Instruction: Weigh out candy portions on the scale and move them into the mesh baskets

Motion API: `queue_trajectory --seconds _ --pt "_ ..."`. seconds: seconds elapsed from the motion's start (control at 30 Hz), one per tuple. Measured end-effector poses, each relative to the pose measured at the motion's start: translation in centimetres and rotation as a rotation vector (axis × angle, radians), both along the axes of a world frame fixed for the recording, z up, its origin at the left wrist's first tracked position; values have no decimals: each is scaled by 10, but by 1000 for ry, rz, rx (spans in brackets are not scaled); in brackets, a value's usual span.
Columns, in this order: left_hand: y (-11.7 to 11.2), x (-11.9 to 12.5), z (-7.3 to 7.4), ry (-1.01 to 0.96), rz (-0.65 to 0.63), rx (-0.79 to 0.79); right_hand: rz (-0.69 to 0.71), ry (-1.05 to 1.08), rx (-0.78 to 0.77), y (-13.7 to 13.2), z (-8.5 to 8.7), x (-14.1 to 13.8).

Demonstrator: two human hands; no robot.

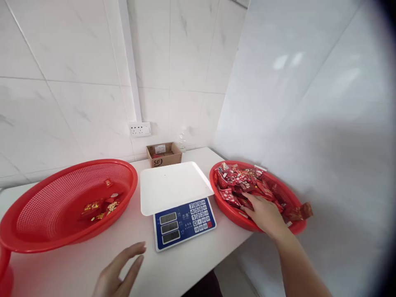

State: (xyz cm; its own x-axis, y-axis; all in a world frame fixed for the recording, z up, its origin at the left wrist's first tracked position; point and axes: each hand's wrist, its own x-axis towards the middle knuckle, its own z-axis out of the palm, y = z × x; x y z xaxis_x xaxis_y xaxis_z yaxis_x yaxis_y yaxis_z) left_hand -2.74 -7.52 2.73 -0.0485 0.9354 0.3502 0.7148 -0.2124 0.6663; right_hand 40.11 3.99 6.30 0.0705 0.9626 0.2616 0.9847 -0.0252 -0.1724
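Observation:
My left hand (120, 272) is over the table's front, in front of the scale, its thumb and forefinger apart and nothing between them. My right hand (262, 212) reaches into the right red plastic basket (225, 210). Its fingers are stretched out and touch the heap of small red snack packets (244, 181), with thumb and forefinger apart; the other fingers are partly hidden. Between the baskets stands a digital scale (185, 222) with a blue keypad and a bare white pan (175, 185). In the left red basket (68, 185) lie several red and gold packets (99, 208).
Behind the scale sits an open cardboard box (165, 159) beside a clear plastic bottle (182, 140). A wall socket (140, 129) is above the white table (62, 268). Another red container (4, 268) shows at the lower left. A grey-white panel (293, 123) rises behind the right basket.

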Motion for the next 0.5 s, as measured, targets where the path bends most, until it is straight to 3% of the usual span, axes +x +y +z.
queue_trajectory --seconds 0.1,0.27,0.37,0.5 --pt "15 22 1 -20 -144 -11 -18 26 -49 2 0 1" --pt "22 23 0 -33 -153 5 -122 199 66 0 6 4" --pt "20 18 -7 -28 -148 -4 49 350 17 -2 11 -6" --pt "14 9 -21 -30 -120 -25 264 356 -45 7 13 -27"
